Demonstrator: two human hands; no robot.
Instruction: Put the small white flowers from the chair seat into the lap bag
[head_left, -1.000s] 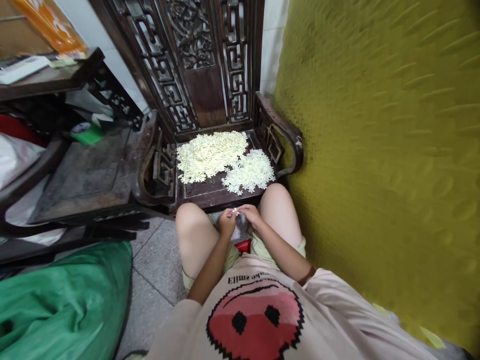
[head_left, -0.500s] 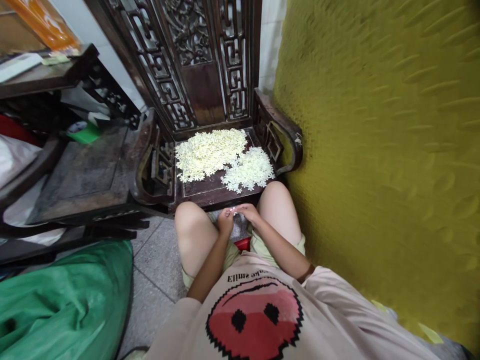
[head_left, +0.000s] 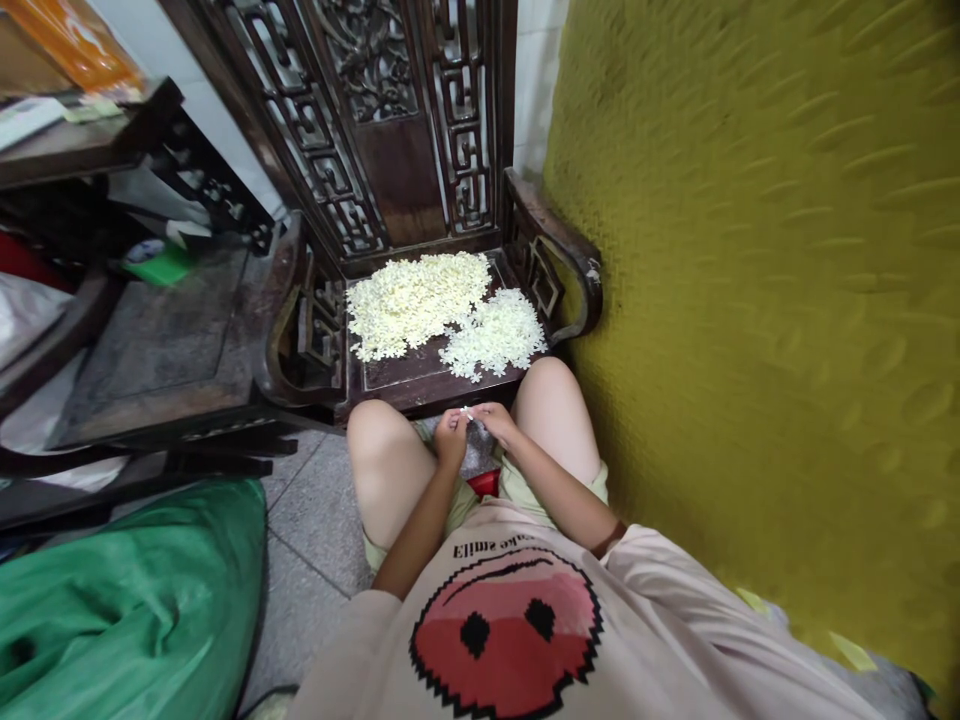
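Between my knees, my left hand [head_left: 451, 434] and my right hand [head_left: 494, 421] meet fingertip to fingertip. Both pinch one small white flower-shaped piece [head_left: 469, 412], partly covered by the fingers. Just beyond them, on the dark wooden chair seat [head_left: 397, 374], lie two piles of small flower-shaped pieces. The larger, pale yellow pile [head_left: 412, 300] spreads across the back and left. A smaller, whiter pile [head_left: 496, 335] sits at the front right, close to my right knee.
Carved armrests [head_left: 574, 275] flank the seat. A yellow-green textured mat [head_left: 750, 300] stands upright on the right. To the left are another wooden chair [head_left: 161, 350] holding a green container [head_left: 159, 263], and a green bag [head_left: 127, 600]. Something red [head_left: 484, 484] shows between my thighs.
My hands stay together between my knees, with the fingers shifted slightly around the small white piece. The whole view has moved a little; the piles look the same.
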